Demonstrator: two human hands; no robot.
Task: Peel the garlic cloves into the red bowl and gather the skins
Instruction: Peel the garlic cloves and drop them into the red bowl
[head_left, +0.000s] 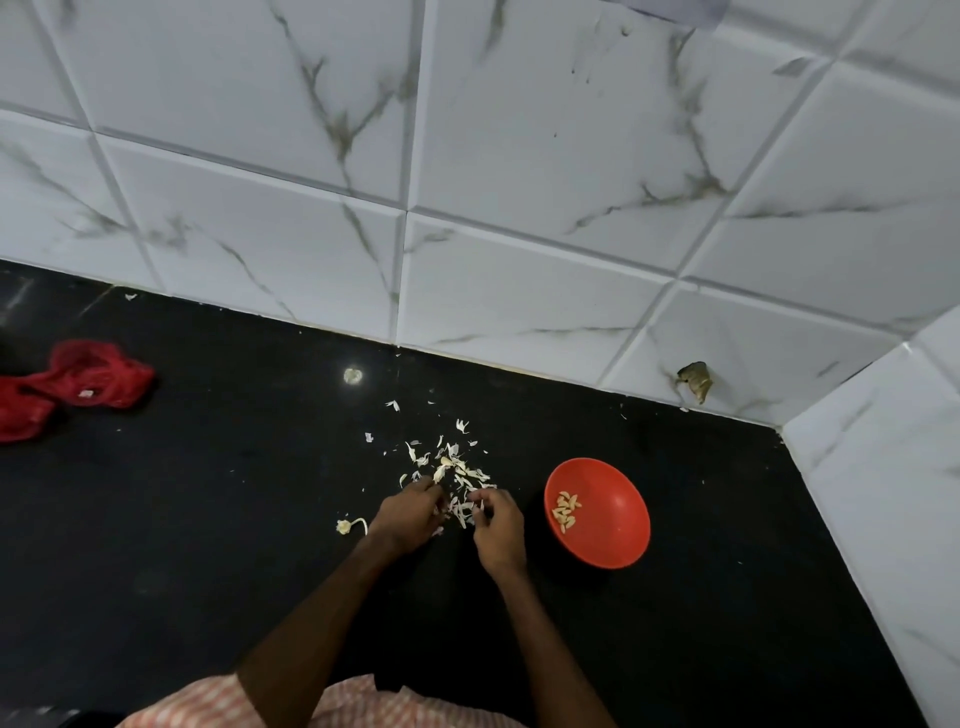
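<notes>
Hands (410, 512) (498, 519) pinch skins (460, 467) strewn every way.

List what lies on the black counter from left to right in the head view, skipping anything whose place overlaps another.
In order: red mesh bag → garlic stalk stub → left hand → right hand → red bowl. The garlic skins span both hands, so they are left out.

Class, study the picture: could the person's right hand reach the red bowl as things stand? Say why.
Probably yes. The right hand, pinching at the garlic skins, sits just left of the red bowl. Only bare black counter lies between them, and nothing stands in the gap.
</notes>
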